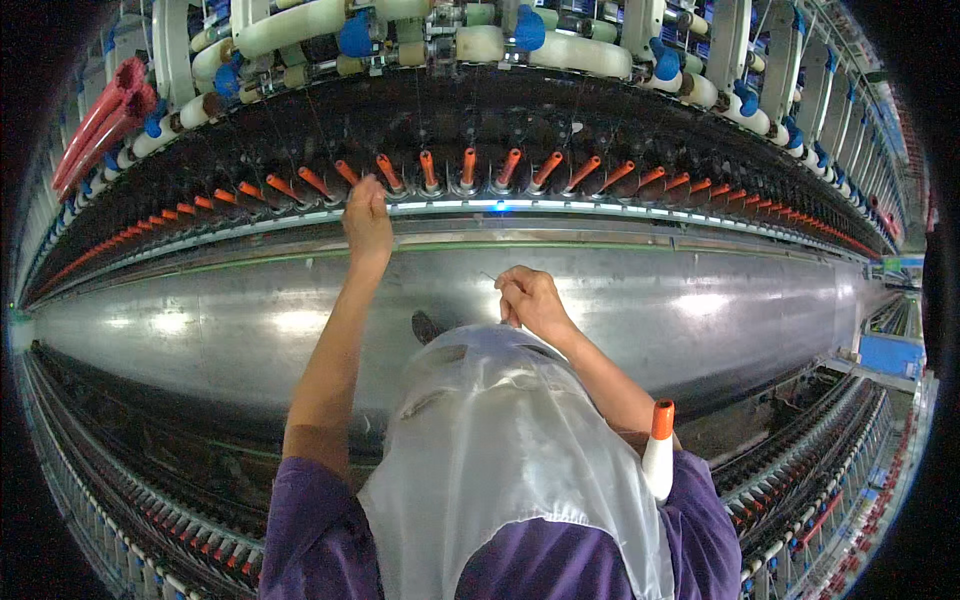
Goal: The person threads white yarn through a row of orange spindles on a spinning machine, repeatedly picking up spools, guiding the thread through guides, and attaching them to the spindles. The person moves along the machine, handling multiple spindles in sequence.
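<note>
My left hand [368, 228] reaches up to the row of orange spindle tubes. Its fingers are curled together beside an orange tube [388, 172], with another orange tube [346, 172] just to its left. Whatever the fingertips hold, if anything, is hidden. Lower and to the right, my right hand [532, 302] is closed in a pinch over the grey metal panel [620, 290]. A thin dark strand or wire pokes out leftward from those fingers, too fine to name. Close to my right upper arm stands a white yarn bobbin [657, 468] with an orange top.
White rollers [580, 57] with blue end pieces run above the tubes. Two pinkish-red tubes [105, 130] lean at the upper left. A blue light [501, 207] glows on the spindle rail. Another machine row [150, 500] lies behind me, and a blue box [888, 354] is far right.
</note>
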`<move>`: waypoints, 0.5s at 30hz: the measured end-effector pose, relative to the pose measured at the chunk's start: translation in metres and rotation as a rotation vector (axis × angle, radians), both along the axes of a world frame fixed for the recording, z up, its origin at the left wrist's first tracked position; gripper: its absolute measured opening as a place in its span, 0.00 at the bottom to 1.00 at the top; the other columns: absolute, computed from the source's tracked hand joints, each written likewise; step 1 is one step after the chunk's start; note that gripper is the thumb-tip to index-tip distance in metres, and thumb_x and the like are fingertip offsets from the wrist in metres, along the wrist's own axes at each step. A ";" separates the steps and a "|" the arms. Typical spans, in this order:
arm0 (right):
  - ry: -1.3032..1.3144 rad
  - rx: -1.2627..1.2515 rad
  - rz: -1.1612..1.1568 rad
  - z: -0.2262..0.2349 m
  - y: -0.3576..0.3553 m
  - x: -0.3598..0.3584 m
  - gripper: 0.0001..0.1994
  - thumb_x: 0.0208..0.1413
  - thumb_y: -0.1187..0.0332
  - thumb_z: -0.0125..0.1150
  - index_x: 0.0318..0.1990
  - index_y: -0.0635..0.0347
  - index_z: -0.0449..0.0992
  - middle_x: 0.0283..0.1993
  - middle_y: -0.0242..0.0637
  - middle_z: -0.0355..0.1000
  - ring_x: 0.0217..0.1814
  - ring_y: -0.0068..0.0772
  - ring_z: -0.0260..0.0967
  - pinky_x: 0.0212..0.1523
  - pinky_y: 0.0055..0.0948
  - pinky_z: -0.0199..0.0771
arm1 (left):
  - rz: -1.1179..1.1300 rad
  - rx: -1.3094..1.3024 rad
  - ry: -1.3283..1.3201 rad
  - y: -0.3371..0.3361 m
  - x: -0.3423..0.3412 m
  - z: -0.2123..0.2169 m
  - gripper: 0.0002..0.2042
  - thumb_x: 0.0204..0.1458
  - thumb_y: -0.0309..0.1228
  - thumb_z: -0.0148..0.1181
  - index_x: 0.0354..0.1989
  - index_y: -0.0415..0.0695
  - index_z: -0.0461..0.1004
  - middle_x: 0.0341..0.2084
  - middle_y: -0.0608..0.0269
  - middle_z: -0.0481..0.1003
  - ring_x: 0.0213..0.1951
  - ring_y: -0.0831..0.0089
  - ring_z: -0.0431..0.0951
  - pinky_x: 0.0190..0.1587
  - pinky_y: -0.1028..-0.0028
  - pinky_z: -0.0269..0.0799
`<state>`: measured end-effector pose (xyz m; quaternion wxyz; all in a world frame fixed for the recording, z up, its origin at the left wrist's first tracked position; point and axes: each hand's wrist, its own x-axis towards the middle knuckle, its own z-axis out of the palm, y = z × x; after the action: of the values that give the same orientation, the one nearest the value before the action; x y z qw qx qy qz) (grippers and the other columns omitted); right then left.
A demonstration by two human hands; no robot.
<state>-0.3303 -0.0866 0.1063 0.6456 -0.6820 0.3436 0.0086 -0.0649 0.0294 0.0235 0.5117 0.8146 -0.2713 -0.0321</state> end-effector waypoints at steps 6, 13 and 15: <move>0.031 0.020 0.044 -0.007 0.008 -0.017 0.11 0.61 0.69 0.49 0.37 0.69 0.73 0.18 0.36 0.70 0.16 0.20 0.63 0.18 0.21 0.64 | -0.033 0.027 0.156 -0.046 0.037 -0.061 0.21 0.60 0.38 0.50 0.53 0.33 0.61 0.46 0.44 0.70 0.46 0.55 0.72 0.48 0.66 0.67; -0.061 -0.412 0.149 0.000 -0.004 -0.022 0.08 0.60 0.71 0.47 0.38 0.69 0.70 0.20 0.42 0.73 0.20 0.34 0.72 0.24 0.32 0.71 | -0.117 -0.424 -0.193 -0.031 0.036 0.078 0.13 0.59 0.36 0.52 0.42 0.37 0.68 0.22 0.62 0.71 0.23 0.70 0.72 0.26 0.71 0.69; -0.013 -0.448 0.184 0.009 -0.005 -0.006 0.09 0.62 0.69 0.47 0.38 0.67 0.71 0.22 0.44 0.72 0.22 0.42 0.71 0.27 0.33 0.69 | -0.146 -0.574 0.195 -0.014 0.019 0.128 0.11 0.58 0.34 0.53 0.43 0.39 0.69 0.21 0.64 0.70 0.22 0.75 0.71 0.23 0.76 0.67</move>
<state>-0.3365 -0.0921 0.1153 0.4770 -0.8366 0.2689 -0.0134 -0.0461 0.0155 0.1512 0.7409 0.6082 -0.2766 -0.0686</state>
